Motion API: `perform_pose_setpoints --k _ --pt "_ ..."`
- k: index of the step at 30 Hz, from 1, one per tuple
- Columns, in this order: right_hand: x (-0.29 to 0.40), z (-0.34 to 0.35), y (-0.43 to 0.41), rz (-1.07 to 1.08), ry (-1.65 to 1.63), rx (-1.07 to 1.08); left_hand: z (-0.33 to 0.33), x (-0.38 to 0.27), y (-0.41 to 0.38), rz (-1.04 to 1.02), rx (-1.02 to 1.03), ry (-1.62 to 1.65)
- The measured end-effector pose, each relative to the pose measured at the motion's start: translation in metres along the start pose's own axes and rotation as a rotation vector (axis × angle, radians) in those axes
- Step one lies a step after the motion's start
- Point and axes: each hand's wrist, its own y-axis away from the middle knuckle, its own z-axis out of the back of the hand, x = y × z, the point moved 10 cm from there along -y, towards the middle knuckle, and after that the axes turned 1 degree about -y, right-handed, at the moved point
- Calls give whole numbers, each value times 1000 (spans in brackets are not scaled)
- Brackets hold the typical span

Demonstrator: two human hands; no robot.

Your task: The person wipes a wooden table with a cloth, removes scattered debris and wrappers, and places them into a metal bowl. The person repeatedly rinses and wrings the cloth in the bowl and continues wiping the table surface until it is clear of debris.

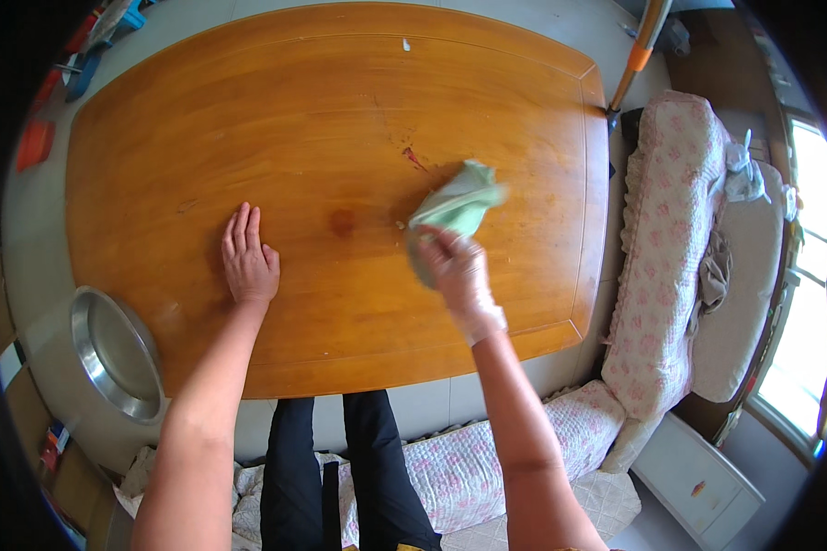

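My right hand point(460, 265), in a clear plastic glove, grips one end of a light green cloth point(458, 200). The cloth is blurred, and its far end hangs out over the wooden table point(303, 289). Just beyond the cloth lies a red smear point(413, 158) with dark specks around it. Palm down on the tabletop rests my left hand point(249, 258), holding nothing, its thumb spread from the fingers. A reddish-brown stain point(342, 222) marks the wood between the two hands. Near the far edge is a small white scrap point(406, 45).
A metal basin point(114, 355) stands beside the table's near left corner. An orange-banded pole point(638, 58) leans by the far right corner. Sofas with quilted floral covers point(668, 255) line the right and near sides. Red plastic items point(36, 144) lie at far left.
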Motion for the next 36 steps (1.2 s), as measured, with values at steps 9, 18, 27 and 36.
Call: perform_pose_setpoints --k 9,18,27,36 --pt "-5 -52 -1 67 422 -268 0 5 -2 13 22 -7" --pt "-77 56 -10 -136 -683 -650 2 2 -4 8 8 5" --pt "74 195 61 252 -23 -613 -1 3 -3 4 18 16" --pt "-52 24 -1 -4 240 -177 -3 0 -5 7 23 21"
